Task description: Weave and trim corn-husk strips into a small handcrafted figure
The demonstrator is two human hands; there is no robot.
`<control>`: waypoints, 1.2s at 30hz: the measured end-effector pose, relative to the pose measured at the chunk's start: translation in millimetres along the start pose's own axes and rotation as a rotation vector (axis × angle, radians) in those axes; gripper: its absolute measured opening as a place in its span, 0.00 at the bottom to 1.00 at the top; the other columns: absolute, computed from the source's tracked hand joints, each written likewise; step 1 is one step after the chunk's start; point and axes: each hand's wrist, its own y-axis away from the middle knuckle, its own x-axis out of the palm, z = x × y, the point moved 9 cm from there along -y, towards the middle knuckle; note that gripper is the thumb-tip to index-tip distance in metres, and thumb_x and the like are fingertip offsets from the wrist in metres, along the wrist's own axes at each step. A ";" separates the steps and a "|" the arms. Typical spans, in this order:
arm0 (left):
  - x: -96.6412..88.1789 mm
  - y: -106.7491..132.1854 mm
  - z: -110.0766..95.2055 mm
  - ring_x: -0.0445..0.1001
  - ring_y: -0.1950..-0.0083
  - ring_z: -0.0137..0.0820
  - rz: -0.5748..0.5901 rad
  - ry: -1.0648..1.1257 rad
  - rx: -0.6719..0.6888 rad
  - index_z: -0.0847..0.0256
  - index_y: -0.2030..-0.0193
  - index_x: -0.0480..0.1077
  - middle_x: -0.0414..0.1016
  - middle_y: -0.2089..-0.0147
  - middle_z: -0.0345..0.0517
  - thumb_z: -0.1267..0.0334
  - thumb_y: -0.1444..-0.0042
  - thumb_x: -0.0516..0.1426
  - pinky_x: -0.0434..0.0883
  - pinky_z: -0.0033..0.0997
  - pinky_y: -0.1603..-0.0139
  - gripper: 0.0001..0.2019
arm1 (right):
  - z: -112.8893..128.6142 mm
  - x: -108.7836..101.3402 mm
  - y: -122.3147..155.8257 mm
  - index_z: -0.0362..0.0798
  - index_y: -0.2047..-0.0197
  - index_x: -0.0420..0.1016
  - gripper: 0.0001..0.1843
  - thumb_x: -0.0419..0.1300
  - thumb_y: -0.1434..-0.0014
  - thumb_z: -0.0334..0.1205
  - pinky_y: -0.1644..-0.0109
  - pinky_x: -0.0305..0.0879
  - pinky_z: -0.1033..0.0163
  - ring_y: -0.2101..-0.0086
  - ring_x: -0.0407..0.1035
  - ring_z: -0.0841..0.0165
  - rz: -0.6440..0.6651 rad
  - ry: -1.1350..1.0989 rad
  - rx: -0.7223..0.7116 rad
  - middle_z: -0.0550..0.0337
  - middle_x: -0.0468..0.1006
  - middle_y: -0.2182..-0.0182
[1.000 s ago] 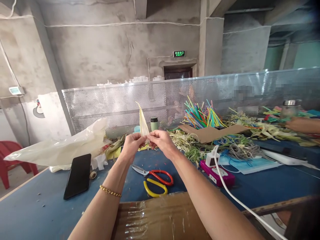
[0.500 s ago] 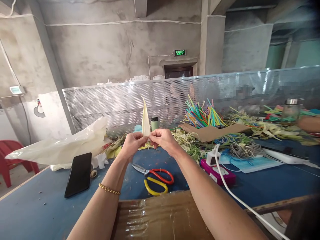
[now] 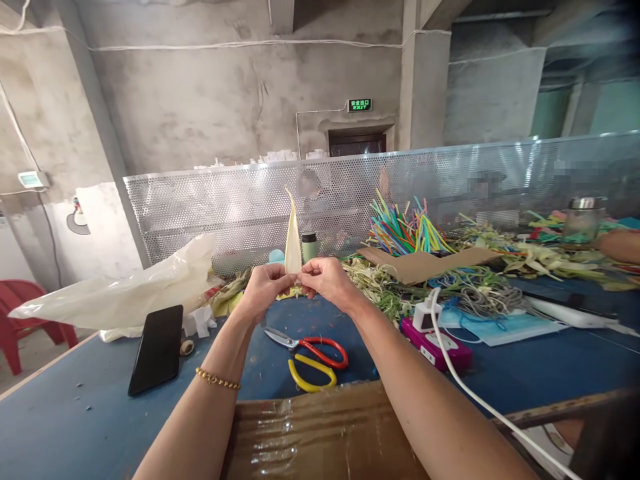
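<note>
A pale cream corn husk [image 3: 293, 243] stands upright, its thin tip pointing up and bending slightly left. My left hand [image 3: 267, 288] pinches its lower end from the left side. On the other side, my right hand [image 3: 327, 281] grips the same lower end, its fingertips close to the left ones. Fingers cover the very bottom of the husk. Below the hands, scissors [image 3: 310, 357] with one red and one yellow handle lie on the blue table [image 3: 100, 427]. A green bottle with a black lid [image 3: 309, 248] stands just behind the husk.
A cardboard box [image 3: 325, 433] is nearest me. Left are a black phone [image 3: 156, 350] and plastic sheeting [image 3: 150, 287]. Right are a purple power block [image 3: 445, 350] with a white cable, husk piles [image 3: 375, 287], and coloured pipe cleaners [image 3: 405, 227]. Another person's hand [image 3: 620, 247] shows far right.
The husk's tip has shifted slightly up and to the right. Both my hands keep their hold in nearly the same place. The other person's hand at far right has moved slightly.
</note>
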 end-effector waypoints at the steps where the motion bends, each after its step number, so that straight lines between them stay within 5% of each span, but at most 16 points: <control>1: 0.3 -0.2 0.3 0.60 0.77 0.23 0.006 0.000 0.002 0.64 0.79 0.68 0.66 0.80 0.39 0.58 0.52 0.63 0.54 0.25 0.76 0.13 | -0.7 0.3 -0.3 0.43 0.73 0.71 0.06 0.64 0.50 0.35 0.81 0.66 0.70 0.83 0.66 0.75 0.003 -0.006 -0.002 0.63 0.73 0.82; 25: 1.7 4.1 -8.5 0.55 0.78 0.22 0.034 -0.046 0.005 0.62 0.81 0.63 0.60 0.81 0.36 0.61 0.50 0.61 0.50 0.27 0.76 0.14 | 0.8 6.2 1.0 0.44 0.75 0.69 0.04 0.61 0.51 0.34 0.79 0.65 0.70 0.82 0.67 0.75 0.035 -0.022 -0.001 0.64 0.72 0.82; 36: 10.9 4.4 -11.5 0.58 0.77 0.23 0.079 0.073 0.008 0.63 0.80 0.68 0.63 0.80 0.38 0.61 0.51 0.61 0.53 0.27 0.75 0.12 | -0.3 6.9 0.3 0.46 0.76 0.68 0.05 0.61 0.53 0.33 0.80 0.61 0.69 0.82 0.68 0.72 -0.016 0.162 -0.047 0.64 0.72 0.83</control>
